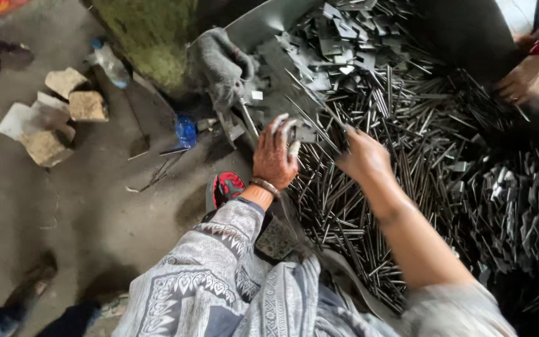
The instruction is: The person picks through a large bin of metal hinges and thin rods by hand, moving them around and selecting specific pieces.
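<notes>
Concrete floor (63, 206) beside a heap of thin metal rods (369, 162): left hand (274, 156), fingers curled around a small flat metal piece (292, 138), and right hand (362, 153), fingers bent down among the rods, grasp unclear; sharp rod ends could prick bare skin.
</notes>
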